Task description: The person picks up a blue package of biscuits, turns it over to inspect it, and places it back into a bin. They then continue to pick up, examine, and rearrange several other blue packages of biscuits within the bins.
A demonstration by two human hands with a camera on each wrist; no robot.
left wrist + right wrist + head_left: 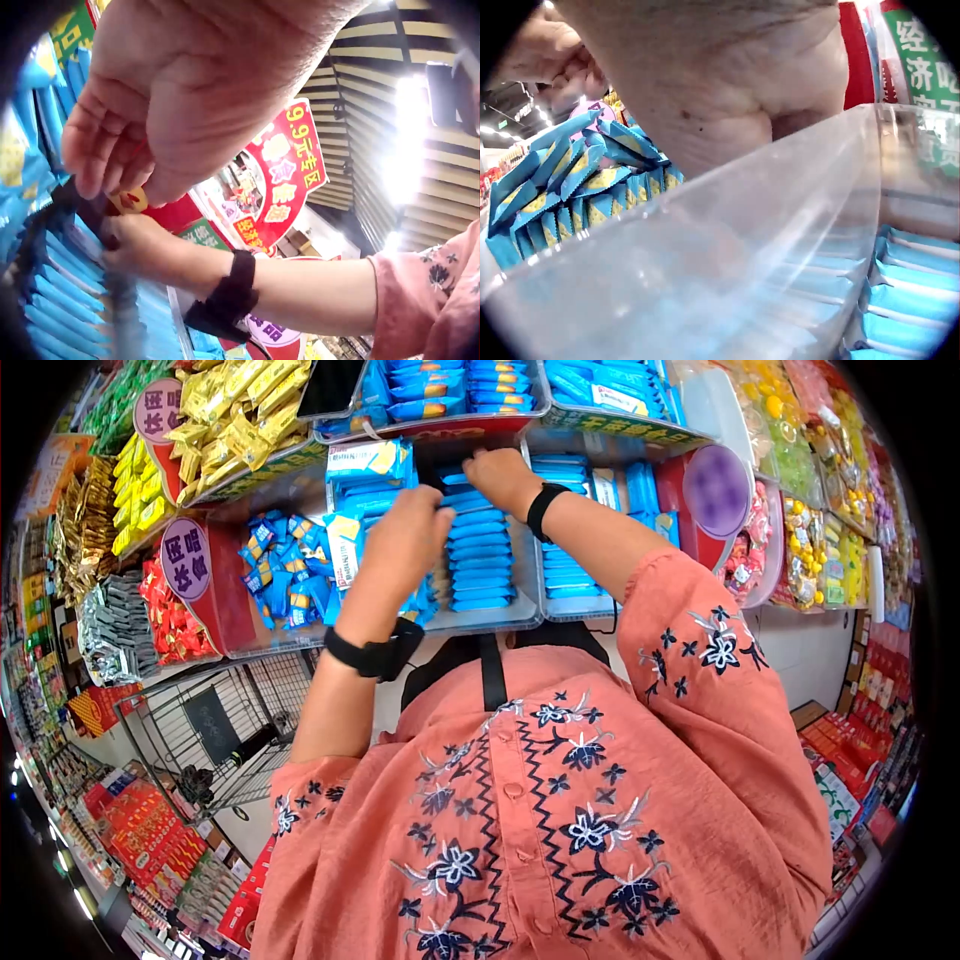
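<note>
Above the row of blue packets (pixel 480 555), my left hand (pixel 405 545) hovers near the left divider. Its fingers are loosely curled in the left wrist view, with nothing seen between them and the thumb (pixel 176 154). My right hand (pixel 503 480) reaches into the back of the same compartment, just right of the left hand. Its fingertips are down by a dark gap behind the packets, and whether they pinch anything cannot be told. The clear plastic divider (pixel 697 232) partly covers the right wrist view, below my right hand (pixel 705 82).
Small blue packets (pixel 290 565) fill a bin at the left, and more blue packets (pixel 565 565) lie in the compartment at the right. Yellow packets (pixel 240 410) are heaped at upper left. A wire cart (pixel 215 725) stands below the shelf at the left.
</note>
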